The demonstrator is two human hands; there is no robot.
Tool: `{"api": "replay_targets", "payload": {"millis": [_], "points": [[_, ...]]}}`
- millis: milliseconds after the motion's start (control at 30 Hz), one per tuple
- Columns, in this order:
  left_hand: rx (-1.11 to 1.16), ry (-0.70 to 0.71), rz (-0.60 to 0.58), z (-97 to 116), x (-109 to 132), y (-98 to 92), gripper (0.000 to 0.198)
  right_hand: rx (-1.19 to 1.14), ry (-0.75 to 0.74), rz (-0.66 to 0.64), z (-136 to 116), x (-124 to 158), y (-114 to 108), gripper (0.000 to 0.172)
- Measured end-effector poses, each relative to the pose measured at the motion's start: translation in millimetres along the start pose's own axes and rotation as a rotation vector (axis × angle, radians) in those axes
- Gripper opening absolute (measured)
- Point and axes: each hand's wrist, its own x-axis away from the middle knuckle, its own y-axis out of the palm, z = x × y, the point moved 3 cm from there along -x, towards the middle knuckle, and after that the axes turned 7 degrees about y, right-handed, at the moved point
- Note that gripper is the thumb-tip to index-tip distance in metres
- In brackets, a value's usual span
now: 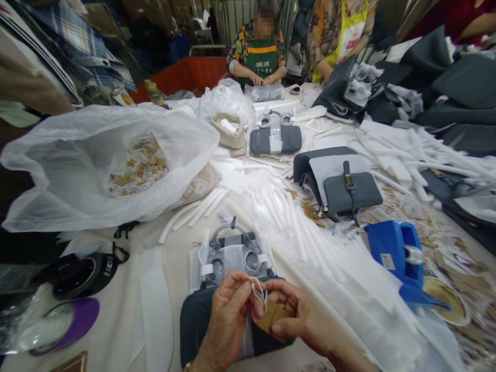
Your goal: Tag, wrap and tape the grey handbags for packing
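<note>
Over a dark blue-grey handbag [196, 315], my left hand [228, 315] pinches a white string loop [260, 293] between thumb and fingers. My right hand [296, 315] is closed on a brown paper hang tag [271, 316] that the string appears to belong to; its fingertips are close to the loop. The handbag lies on the table just below both hands, which hide part of its front. Its handle [232, 230] stands up at the far side, with white wrapping around the metal rings.
A large clear plastic bag [77, 155] of tags lies at left. White foam tubes [298, 222] cover the middle. A blue tape dispenser [393, 253] and another handbag [351, 188] stand at right. Across the table, a person in a green apron [265, 57] handles something wrapped in plastic.
</note>
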Motion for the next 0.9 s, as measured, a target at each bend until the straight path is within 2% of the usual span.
{"api": "replay_targets", "payload": {"millis": [267, 367, 433, 500, 567, 633, 667, 733, 800, 900], "points": [[-0.069, 0.068, 0.212, -1, -1, -4.9, 0.027, 0.000, -0.038, 0.223, 1, 4, -4, 0.041], [-0.186, 0.119, 0.249, -1, -3, -8.4, 0.030, 0.111, -0.107, 0.306, -3, 7, -7, 0.027], [-0.276, 0.138, 0.247, -1, -4, -12.6, 0.029, 0.311, -0.269, 0.408, -10, 13, -10, 0.015], [-0.350, 0.146, 0.252, -3, -4, -17.1, 0.027, 0.582, -0.498, 0.508, -19, 21, -11, 0.008], [-0.406, 0.155, 0.254, -4, -3, -20.4, 0.027, 0.821, -0.711, 0.580, -26, 28, -8, 0.012], [-0.454, 0.171, 0.240, -5, -1, -21.5, 0.026, 0.956, -0.827, 0.615, -29, 32, -5, 0.018], [-0.479, 0.186, 0.229, -5, 0, -21.5, 0.026, 0.977, -0.834, 0.616, -29, 33, -4, 0.018], [-0.534, 0.233, 0.207, -4, 2, -21.1, 0.023, 0.942, -0.749, 0.581, -28, 31, -4, 0.012], [-0.594, 0.298, 0.173, 1, 3, -20.5, 0.018, 0.823, -0.573, 0.530, -22, 28, -5, 0.007], [-0.695, 0.457, 0.088, 12, 3, -20.0, 0.009, 0.489, -0.270, 0.437, -10, 24, -9, 0.010]]}}
